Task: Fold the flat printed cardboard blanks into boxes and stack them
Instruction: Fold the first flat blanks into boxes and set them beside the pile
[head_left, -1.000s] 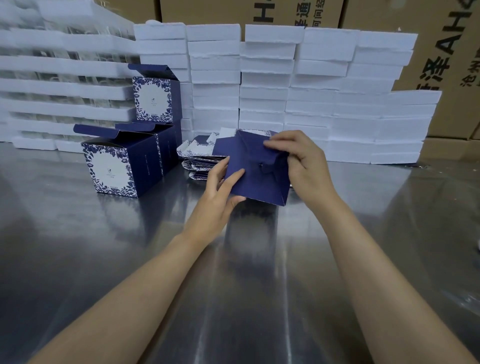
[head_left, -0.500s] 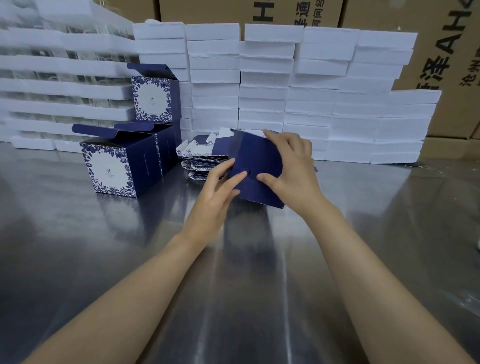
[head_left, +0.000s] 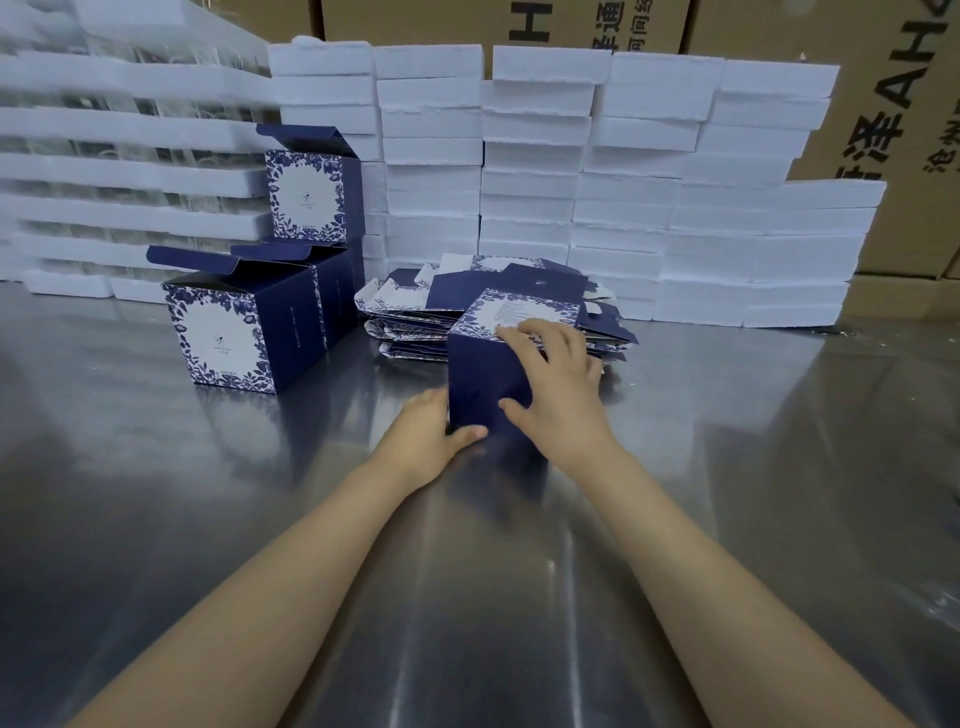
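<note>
A navy box with a white floral panel (head_left: 480, 384) stands on the steel table (head_left: 519, 571), formed into a cube. My right hand (head_left: 556, 384) grips it over its top near edge, thumb on the dark front face. My left hand (head_left: 431, 431) holds the box's lower left corner, thumb across the bottom edge. Behind it lies a pile of flat printed blanks (head_left: 410, 322). To the left, folded boxes with open lids stand: one in front (head_left: 234, 332), one behind it (head_left: 337, 296), and a third (head_left: 311, 192) stacked on top.
Stacks of white foam slabs (head_left: 623, 182) form a wall along the back of the table. Brown cartons with printed letters (head_left: 883, 130) stand behind them. More foam trays (head_left: 104, 156) pile up at the far left.
The box was held tilted in the air while my hands worked its flaps. It now stands on the table with the printed panel up, both hands lower and closer to me.
</note>
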